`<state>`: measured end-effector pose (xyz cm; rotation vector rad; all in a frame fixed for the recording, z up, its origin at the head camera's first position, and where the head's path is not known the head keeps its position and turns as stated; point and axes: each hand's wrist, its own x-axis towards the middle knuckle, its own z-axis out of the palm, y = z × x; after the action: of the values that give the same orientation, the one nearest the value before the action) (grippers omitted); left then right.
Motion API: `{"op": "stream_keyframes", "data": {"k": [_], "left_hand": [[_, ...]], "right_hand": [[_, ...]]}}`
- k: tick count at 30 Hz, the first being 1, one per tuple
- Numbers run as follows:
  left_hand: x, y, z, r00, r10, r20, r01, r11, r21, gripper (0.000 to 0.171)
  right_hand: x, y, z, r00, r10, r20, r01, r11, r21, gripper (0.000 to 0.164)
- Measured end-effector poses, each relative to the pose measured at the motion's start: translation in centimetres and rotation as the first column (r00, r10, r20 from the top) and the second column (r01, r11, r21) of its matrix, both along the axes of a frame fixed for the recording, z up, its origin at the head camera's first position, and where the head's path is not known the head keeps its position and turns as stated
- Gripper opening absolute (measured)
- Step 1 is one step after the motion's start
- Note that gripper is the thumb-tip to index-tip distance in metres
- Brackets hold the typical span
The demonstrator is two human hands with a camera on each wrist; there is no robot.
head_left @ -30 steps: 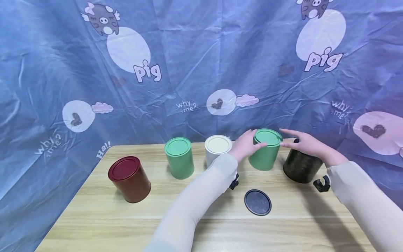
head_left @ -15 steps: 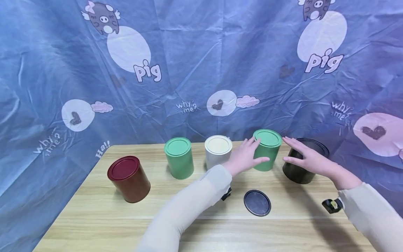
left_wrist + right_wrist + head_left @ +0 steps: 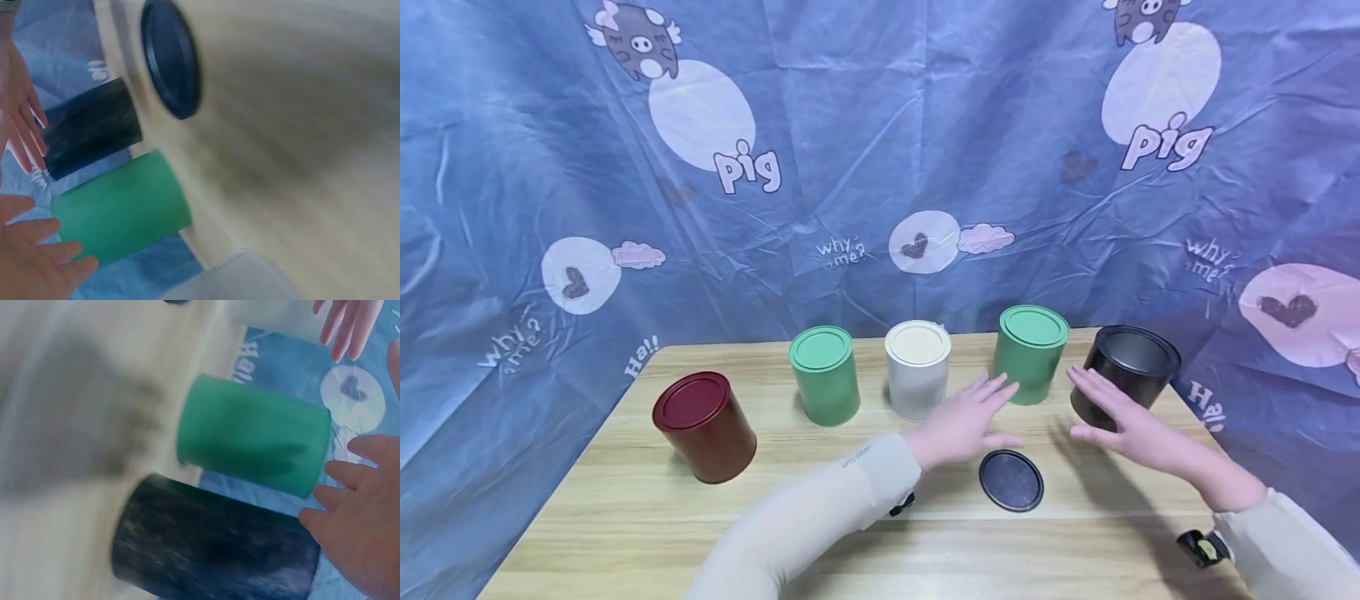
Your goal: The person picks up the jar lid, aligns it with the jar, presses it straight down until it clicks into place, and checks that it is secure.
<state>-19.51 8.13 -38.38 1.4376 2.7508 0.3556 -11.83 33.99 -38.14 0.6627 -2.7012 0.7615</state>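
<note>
My left hand [image 3: 964, 422] hovers with spread, straight fingers in front of the white can [image 3: 917, 379] and a lidded green can [image 3: 1032, 358]. It holds nothing. My right hand [image 3: 1131, 429] is held out likewise, fingers extended, before the black can [image 3: 1131, 379], whose top is uncovered and shows a dark hollow inside. Between and below the hands, a round black lid [image 3: 1011, 481] lies flat on the table. In the right wrist view the green can [image 3: 253, 434] stands beside the black can [image 3: 215, 544], with the right hand's fingers near their tops.
A second green can [image 3: 826, 379] with its lid on stands left of the white one. Farther left is a dark red lidded can [image 3: 706, 427]. The wooden table [image 3: 625, 533] ends at a blue printed curtain [image 3: 850, 167] behind and at the sides.
Both hands have drawn back toward me from the right-hand green can, left hand moving down and left. The black can's open top has come into view. The cans and lid stay put.
</note>
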Motion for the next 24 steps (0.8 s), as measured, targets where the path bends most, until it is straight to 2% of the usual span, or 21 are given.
{"op": "stream_keyframes", "data": {"k": [7,16,24], "left_hand": [[0.6,-1.1,-2.0,0.999,-0.048,-0.007,0.047,0.996,-0.079,0.079],[1.0,-1.3,-4.1,0.997,-0.061,-0.048,0.053,0.986,-0.159,0.08],[1.4,-1.4,-5.4,0.997,-0.068,-0.046,0.056,0.976,-0.211,0.082]], "right_hand": [[1.0,-1.4,-2.6,0.998,0.038,0.04,-0.038,0.999,0.017,0.086],[1.8,-2.8,-3.8,0.992,0.019,0.127,-0.026,0.998,0.056,0.08],[2.6,-3.7,-5.0,0.994,0.016,0.108,-0.032,0.989,0.143,0.082]]}}
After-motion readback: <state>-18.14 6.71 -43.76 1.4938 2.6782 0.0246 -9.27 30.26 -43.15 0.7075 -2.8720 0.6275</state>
